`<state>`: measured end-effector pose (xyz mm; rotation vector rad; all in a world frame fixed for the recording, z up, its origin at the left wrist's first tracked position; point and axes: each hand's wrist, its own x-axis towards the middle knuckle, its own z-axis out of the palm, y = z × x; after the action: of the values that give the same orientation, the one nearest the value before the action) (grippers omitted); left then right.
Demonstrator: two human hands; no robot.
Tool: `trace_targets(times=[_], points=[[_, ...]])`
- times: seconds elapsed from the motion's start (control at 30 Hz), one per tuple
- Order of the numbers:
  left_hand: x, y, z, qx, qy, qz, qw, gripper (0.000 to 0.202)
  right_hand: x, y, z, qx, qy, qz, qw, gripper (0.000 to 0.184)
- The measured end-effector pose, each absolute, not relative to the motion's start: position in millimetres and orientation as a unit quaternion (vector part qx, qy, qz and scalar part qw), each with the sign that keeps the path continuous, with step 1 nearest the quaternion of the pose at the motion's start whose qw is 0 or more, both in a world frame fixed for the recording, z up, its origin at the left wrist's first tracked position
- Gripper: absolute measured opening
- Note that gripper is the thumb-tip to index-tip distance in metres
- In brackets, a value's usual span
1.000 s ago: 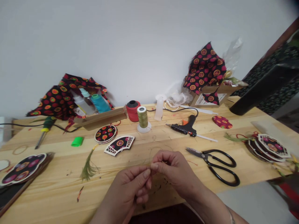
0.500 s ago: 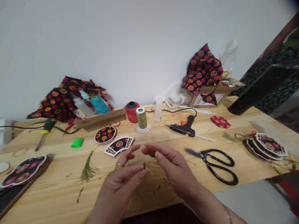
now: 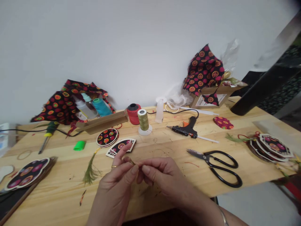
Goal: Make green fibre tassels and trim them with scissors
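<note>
Low over the wooden table (image 3: 63, 188), my two hands meet with fingertips touching. My left hand (image 3: 117, 186) pinches a thin olive-brown bundle of thread (image 3: 132, 162), its end poking out above the fingers; its index and another finger are raised. Thumb and fingers of my right hand (image 3: 164, 179) are pinched together against the left fingertips; what lies between them is hidden. Just beyond is a fan-shaped ornament (image 3: 121, 147) with patterned cloth. A round ornament (image 3: 107, 137) with an olive tassel (image 3: 91, 171) lies to its left. Black-handled scissors (image 3: 216, 163) rest right of my right hand.
Behind stand an olive thread spool (image 3: 143, 121), a red spool (image 3: 133, 113) and a white bottle (image 3: 160, 110). A glue gun (image 3: 185, 128) lies to the right, stacked ornaments (image 3: 270, 147) farther right. A screwdriver (image 3: 47, 138) and green cap (image 3: 79, 145) are left.
My right hand has moved left and down, and its fingers have closed against the left fingertips. The bundle of thread, upright before, now tilts. At the far right, a person's arm has shifted.
</note>
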<state>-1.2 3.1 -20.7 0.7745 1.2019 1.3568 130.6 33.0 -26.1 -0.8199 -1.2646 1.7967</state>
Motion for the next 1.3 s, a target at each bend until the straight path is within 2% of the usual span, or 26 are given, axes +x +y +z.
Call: trace_targets(times=[0.17, 0.33, 0.6, 1.3], points=[[-2, 4, -23, 0.300, 0.497, 0.581, 0.571, 0.016, 132, 32, -34, -0.391, -0.497, 0.672, 0.385, 0.012], [-6, 5, -20, 0.241, 0.486, 0.588, 0.600, 0.005, 140, 34, -36, -0.408, -0.512, 0.647, 0.391, 0.010], [-14, 5, -15, 0.157, 0.451, 0.607, 0.635, 0.017, 157, 42, -35, -0.463, -0.502, 0.615, 0.395, 0.012], [-30, -3, -30, 0.236, 0.458, 0.614, 0.597, 0.017, 177, 49, -40, -0.488, -0.520, 0.570, 0.409, 0.011]])
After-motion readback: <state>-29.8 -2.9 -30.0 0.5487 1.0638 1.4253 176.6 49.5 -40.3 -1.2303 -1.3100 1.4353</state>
